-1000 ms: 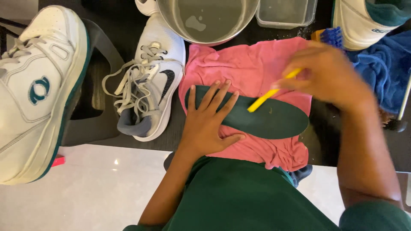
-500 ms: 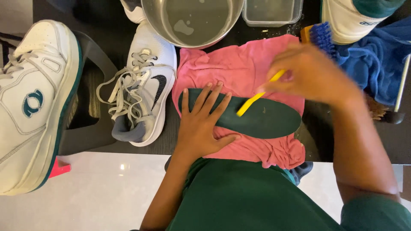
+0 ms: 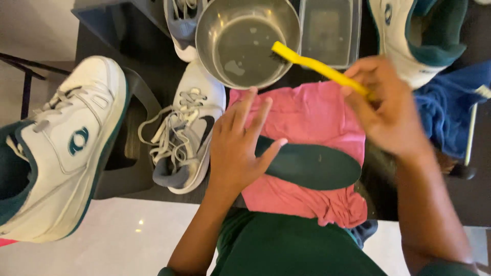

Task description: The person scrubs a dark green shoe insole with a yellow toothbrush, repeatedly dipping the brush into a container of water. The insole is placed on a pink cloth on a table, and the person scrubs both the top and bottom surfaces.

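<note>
From the head view, the left hand [image 3: 236, 148] is pressing flat, fingers spread, on the dark green insole [image 3: 309, 164] lying on the pink cloth [image 3: 307, 115]. The right hand [image 3: 386, 110] is gripping the yellow brush [image 3: 319, 66], apparently dipping its bristles in the metal bowl [image 3: 248, 43]; shaking off excess water seems wise.

Both forearms are bare from wrist to elbow, with no watch, ring or bracelet on the left hand [image 3: 238, 148] or the right hand [image 3: 386, 110]. Dark green fabric covers the lap at the bottom of the view, and a matching dark green sleeve edge shows near each elbow.
</note>
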